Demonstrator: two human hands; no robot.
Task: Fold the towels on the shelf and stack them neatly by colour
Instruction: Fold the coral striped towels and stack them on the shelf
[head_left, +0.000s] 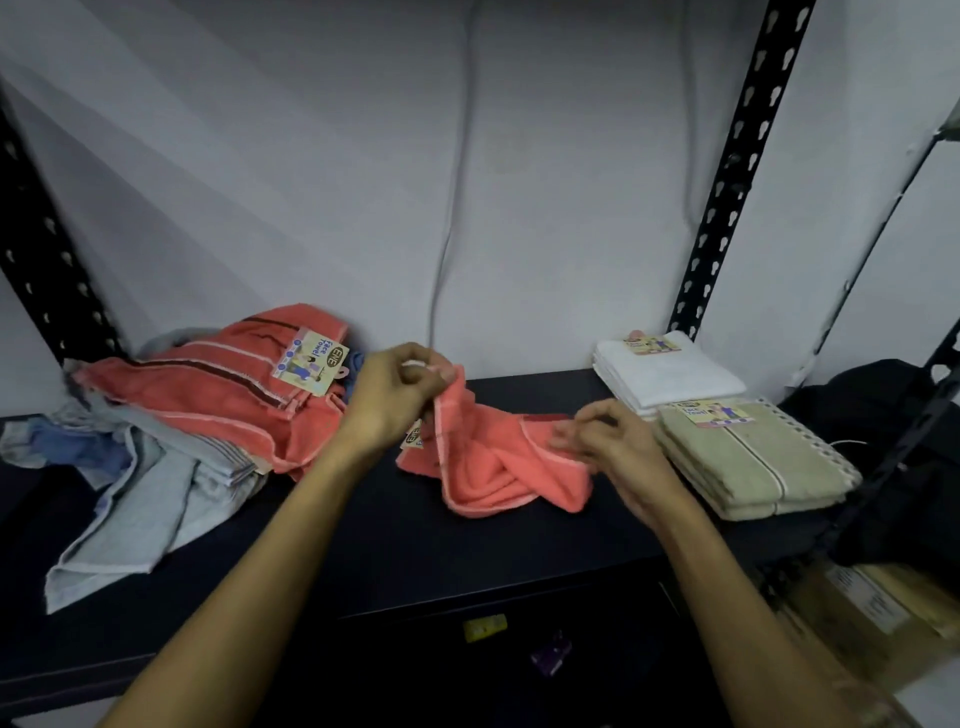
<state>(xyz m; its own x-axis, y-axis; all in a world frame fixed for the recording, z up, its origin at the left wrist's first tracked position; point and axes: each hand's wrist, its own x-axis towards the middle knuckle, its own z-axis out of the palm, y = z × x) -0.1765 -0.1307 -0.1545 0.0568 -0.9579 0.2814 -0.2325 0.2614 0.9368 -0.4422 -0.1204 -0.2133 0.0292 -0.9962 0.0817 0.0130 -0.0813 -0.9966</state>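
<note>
Your left hand pinches a corner of the coral towel on the shelf; your right hand pinches its edge.

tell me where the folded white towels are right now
In the head view the white towels sit stacked at the right rear of the dark shelf, against the wall, directly behind the beige towel stack and beside the black upright.

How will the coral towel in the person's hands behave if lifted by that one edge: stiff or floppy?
Probably floppy: the coral towel sags in bunched folds between the left hand and right hand. Likely light, since a fingertip pinch lifts its edge. The terry-looking pile should resist slipping.
</note>
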